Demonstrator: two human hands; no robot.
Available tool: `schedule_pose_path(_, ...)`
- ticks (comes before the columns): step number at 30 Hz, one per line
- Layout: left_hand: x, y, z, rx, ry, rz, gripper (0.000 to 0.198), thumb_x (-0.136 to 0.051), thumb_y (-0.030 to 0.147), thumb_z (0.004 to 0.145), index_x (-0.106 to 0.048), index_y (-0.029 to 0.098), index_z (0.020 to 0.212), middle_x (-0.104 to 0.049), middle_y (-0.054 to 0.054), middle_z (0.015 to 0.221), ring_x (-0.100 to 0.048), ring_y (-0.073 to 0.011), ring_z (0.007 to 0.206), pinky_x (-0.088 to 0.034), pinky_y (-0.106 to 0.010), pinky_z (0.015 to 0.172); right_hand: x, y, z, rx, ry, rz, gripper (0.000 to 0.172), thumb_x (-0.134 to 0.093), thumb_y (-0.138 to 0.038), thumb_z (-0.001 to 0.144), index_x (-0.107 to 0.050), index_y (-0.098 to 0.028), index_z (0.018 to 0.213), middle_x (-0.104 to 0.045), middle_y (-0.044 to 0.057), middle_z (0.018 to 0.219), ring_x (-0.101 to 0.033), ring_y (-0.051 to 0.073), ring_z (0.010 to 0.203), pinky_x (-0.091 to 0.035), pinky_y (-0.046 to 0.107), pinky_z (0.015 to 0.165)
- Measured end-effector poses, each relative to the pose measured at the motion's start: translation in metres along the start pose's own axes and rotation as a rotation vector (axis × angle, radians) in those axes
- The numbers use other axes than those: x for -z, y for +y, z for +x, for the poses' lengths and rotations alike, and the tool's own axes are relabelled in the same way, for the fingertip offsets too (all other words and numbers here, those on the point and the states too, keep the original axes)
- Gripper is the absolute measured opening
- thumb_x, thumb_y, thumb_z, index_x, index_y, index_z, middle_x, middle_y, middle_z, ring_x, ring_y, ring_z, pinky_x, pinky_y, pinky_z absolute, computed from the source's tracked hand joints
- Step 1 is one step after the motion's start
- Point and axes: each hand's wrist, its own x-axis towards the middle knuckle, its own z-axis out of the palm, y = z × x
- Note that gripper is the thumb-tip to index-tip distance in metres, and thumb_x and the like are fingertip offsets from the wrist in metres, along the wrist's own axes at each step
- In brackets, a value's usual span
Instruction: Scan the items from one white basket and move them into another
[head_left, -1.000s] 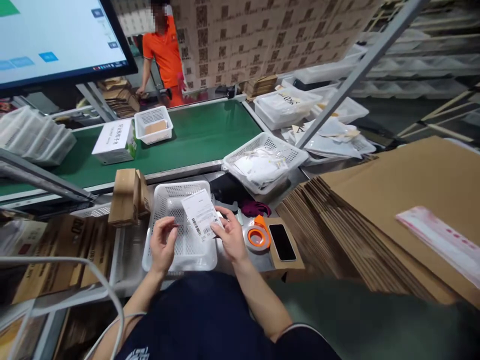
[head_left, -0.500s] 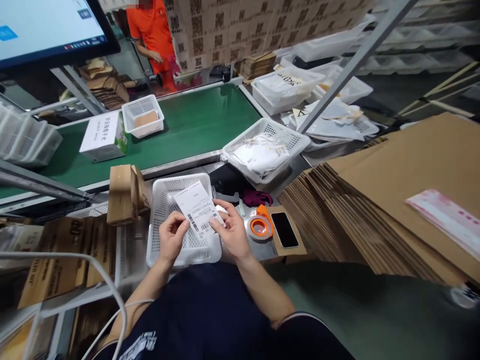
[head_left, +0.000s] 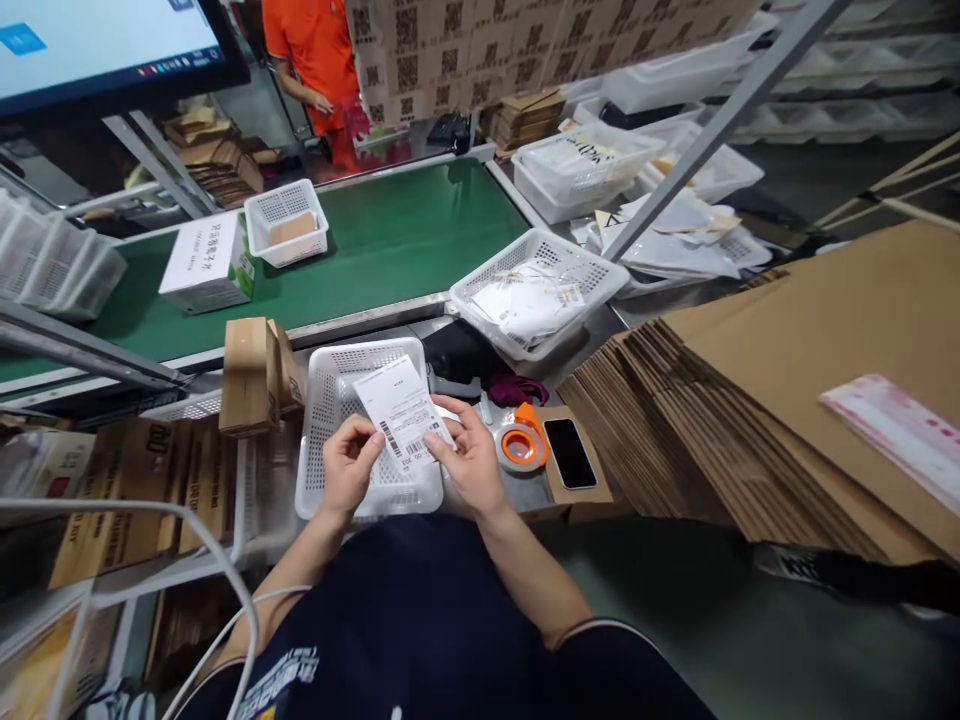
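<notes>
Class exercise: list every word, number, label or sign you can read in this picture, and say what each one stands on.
Paper label, held by left hand and right hand: barcodes and print, too small to read.
White carton on the green conveyor belt: dark characters, too blurred to read.
Stacked cartons behind: square code marks, unreadable.
Monitor: icons only, no legible text.
Dark shirt: white print, cut off.
</notes>
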Motion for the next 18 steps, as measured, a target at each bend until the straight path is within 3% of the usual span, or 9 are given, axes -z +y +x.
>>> schedule_pose_path(7, -0.001, -0.003, -0.004, 0.031, 0.011, -0.023, 0.046, -0.093, 0.06, 0.092, -0.075, 0.02, 0.079, -0.066, -0.002, 0.077, -0.06, -0.0163, 0.072, -0.054, -0.027, 0.07, 0.003, 0.005, -0.001, -0.011, 0.011, 0.004, 0.061, -0.09, -0.05, 0.098, -0.066, -0.024, 0.147, -0.084, 0.008, 0.107, -0.082, 0.023, 0.09, -0.069, 0.035, 0.085)
schedule_pose_path(13, -0.001, -0.017, -0.004, 0.198, -0.015, -0.015, 0.046, -0.087, 0.062, 0.094, -0.082, 0.017, 0.088, -0.075, -0.008, 0.085, -0.065, -0.0204, 0.078, -0.056, -0.032, 0.078, 0.014, 0.034, 0.011, 0.035, 0.108, -0.165, 0.057, -0.092, -0.056, 0.091, -0.083, -0.022, 0.136, -0.081, 0.017, 0.136, -0.079, 0.031, 0.124, -0.07, 0.039, 0.098)
schedule_pose_path(18, 0.006, -0.04, -0.017, 0.272, -0.036, 0.037, 0.047, -0.088, 0.06, 0.086, -0.084, 0.014, 0.089, -0.079, -0.011, 0.088, -0.067, -0.0236, 0.082, -0.054, -0.035, 0.08, 0.032, 0.078, 0.016, -0.089, 0.181, -0.185, 0.07, -0.102, -0.071, 0.073, -0.087, -0.015, 0.113, -0.084, 0.02, 0.111, -0.082, 0.033, 0.097, -0.071, 0.041, 0.085)
